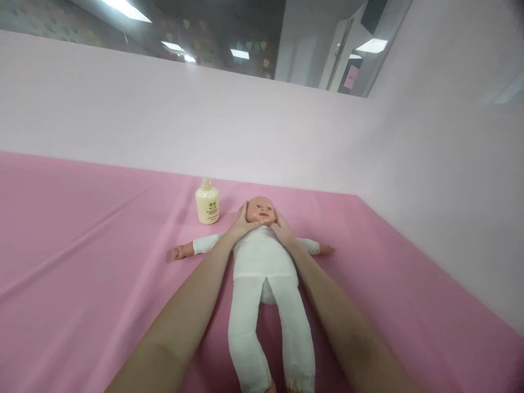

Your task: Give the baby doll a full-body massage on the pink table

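A: Where is the baby doll [262,256]?

B: On its back on the pink sheet [82,262], arms out, a cream bottle [207,203] near its head.

A: And the hands?

B: Left hand [240,222] and right hand [281,228] cup the cheeks, fingers pressed flat. The head looks hard, the cloth body soft and probably light; supporting head and torso seems best.

My left hand [241,224] and right hand [282,229] are both bare. I see no sleeves, rings, watch or gloves; both forearms are uncovered up to the frame's bottom edge.
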The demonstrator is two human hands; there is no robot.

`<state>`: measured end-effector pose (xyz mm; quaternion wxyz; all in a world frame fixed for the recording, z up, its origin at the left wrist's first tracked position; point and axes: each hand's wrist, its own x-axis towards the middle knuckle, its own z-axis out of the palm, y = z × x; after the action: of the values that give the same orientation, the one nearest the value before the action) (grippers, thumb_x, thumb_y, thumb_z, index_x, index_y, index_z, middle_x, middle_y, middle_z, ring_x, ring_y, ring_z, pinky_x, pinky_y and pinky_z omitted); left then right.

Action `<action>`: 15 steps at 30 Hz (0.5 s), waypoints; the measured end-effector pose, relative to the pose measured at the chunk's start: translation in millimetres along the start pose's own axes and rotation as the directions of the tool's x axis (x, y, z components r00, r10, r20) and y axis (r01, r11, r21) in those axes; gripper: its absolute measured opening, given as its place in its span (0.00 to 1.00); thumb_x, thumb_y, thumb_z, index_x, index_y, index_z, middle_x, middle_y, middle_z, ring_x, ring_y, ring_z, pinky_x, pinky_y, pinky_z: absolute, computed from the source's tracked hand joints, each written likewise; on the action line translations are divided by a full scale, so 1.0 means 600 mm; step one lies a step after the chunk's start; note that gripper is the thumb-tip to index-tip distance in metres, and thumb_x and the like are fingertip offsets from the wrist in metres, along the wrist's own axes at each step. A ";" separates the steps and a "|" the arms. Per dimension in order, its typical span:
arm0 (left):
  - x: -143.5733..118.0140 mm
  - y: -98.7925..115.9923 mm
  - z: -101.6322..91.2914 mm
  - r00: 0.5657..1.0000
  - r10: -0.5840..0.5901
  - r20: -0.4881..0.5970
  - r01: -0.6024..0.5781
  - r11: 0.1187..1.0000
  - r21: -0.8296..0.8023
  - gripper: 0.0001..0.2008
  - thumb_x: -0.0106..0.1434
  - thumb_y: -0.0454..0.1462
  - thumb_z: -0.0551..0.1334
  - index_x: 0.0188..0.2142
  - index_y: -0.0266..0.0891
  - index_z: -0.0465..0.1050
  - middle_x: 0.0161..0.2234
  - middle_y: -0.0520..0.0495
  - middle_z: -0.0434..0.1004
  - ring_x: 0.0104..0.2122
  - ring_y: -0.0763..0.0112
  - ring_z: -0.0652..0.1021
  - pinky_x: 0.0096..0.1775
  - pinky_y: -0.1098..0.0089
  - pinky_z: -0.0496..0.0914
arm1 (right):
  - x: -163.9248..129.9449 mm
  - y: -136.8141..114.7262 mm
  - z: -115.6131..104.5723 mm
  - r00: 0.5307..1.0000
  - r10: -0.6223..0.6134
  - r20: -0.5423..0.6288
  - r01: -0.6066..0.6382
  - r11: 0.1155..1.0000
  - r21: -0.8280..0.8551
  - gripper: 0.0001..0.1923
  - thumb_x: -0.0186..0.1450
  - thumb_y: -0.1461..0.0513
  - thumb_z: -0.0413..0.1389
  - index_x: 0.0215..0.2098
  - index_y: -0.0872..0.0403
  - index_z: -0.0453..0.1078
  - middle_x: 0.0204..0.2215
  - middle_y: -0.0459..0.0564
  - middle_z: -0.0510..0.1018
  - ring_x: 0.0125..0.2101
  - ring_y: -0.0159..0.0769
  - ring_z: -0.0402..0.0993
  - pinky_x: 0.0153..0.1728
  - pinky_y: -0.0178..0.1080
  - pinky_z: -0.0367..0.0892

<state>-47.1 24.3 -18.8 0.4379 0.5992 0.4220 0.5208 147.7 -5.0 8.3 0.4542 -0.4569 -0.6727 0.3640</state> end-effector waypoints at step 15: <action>-0.008 0.015 0.001 0.999 -0.033 0.006 0.033 0.998 -0.052 0.63 0.44 0.44 0.77 0.71 0.46 0.40 0.71 0.40 0.43 0.69 0.50 0.53 0.66 0.57 0.54 | 0.001 0.000 0.002 1.000 0.017 0.013 -0.016 0.998 -0.058 0.38 0.61 0.59 0.54 0.68 0.53 0.52 0.58 0.54 0.72 0.50 0.44 0.72 0.58 0.49 0.63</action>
<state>-46.5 17.5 -11.6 0.4631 0.5819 0.4170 0.5226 146.4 -4.7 8.0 0.4333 -0.4731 -0.6821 0.3510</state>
